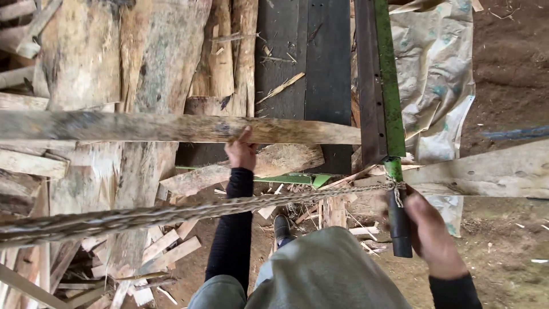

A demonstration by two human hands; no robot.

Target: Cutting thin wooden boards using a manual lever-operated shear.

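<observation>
Left hand [240,150] was wrapped around the long rough plank [171,127], thumb up on top, w/ the plank lying crosswise over the dark platform [303,57] & the pile of wood offcuts [103,57]. Right hand [432,234] was closed around the black grip of the green lever [394,171] on the rt side, just below where a twisted rope [171,214] was tied on. Crumpled plastic sheet [434,74] lay on the dirt next to it.

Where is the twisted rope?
In the head view, the twisted rope stretches from the lower left edge across to the green lever, tied just above the black handle that the right hand grips.
</observation>
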